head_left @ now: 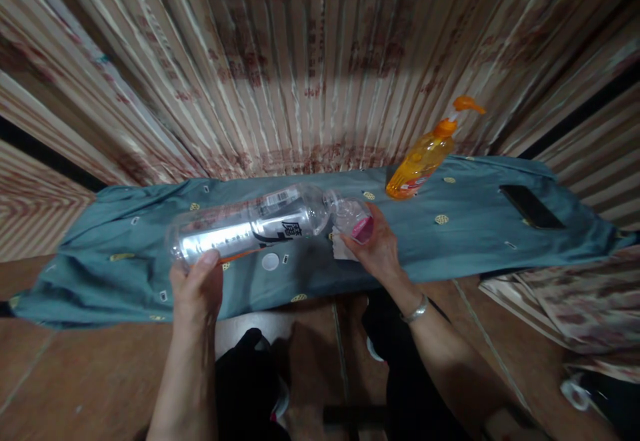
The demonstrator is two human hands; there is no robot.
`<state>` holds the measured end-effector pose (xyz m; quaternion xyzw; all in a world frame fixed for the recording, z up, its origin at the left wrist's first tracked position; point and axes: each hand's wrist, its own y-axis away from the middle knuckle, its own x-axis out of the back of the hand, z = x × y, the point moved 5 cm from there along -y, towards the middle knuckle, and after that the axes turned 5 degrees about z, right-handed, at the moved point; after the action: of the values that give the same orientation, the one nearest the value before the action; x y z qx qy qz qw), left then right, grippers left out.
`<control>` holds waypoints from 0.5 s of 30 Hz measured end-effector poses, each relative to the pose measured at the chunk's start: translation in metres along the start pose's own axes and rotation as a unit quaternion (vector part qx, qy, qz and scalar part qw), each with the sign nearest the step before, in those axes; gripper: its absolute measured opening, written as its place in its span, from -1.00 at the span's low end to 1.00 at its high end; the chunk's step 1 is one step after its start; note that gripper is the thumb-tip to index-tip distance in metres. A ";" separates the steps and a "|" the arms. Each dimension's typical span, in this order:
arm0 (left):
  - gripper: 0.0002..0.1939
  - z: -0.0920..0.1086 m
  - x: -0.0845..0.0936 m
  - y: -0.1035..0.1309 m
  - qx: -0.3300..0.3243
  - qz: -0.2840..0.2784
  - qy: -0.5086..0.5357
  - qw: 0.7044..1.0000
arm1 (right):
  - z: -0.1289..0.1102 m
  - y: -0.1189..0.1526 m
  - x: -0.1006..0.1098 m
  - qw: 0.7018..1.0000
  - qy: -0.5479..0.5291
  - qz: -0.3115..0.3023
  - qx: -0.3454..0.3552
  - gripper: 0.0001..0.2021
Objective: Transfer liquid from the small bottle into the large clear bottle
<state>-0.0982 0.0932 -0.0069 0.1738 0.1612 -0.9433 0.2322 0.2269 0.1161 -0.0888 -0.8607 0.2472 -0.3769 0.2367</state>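
A large clear plastic bottle [240, 225] with a silvery label lies tilted sideways, its neck pointing right. My left hand [197, 284] is closed around its base end. A small clear piece with a pink part [361, 227], like a small bottle, is in my right hand [377, 246], whose fingers are wrapped round it. The mouths of the two meet or nearly meet. Below my right hand's fingers a pale paper-like piece [343, 248] shows. On the cloth under the large bottle sits a white round disc [271, 261].
A green-blue patterned cloth [115, 281] covers the narrow table. An orange pump bottle [423, 161] stands at the back right, and a black phone [531, 206] lies further right. Pleated curtains [310, 61] hang behind. A bag [565, 301] is at the lower right.
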 end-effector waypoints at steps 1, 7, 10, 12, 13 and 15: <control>-0.34 0.000 0.001 0.000 0.003 0.002 -0.002 1.000 | 0.000 0.000 0.000 1.000 0.000 0.001 0.002 -0.14; -0.30 -0.003 0.007 0.000 0.034 0.007 -0.016 0.999 | 0.001 -0.001 0.001 1.000 -0.004 0.005 0.007 -0.14; -0.23 -0.005 0.010 0.000 0.044 -0.001 -0.013 0.999 | 0.002 -0.002 0.001 1.000 -0.009 0.002 -0.001 -0.14; -0.18 -0.007 0.013 0.000 0.056 -0.014 -0.012 0.998 | 0.003 -0.003 0.001 1.000 -0.012 -0.005 -0.013 -0.13; -0.17 -0.009 0.015 0.000 0.064 -0.020 -0.010 0.998 | 0.003 -0.003 0.001 1.000 -0.012 -0.007 -0.018 -0.13; -0.19 -0.012 0.020 -0.001 0.077 -0.026 -0.007 0.997 | 0.003 -0.003 0.001 1.000 -0.010 -0.007 -0.024 -0.13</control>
<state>-0.1124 0.0910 -0.0257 0.1800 0.0907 -0.9599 0.1948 0.2306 0.1184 -0.0876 -0.8717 0.2475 -0.3638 0.2156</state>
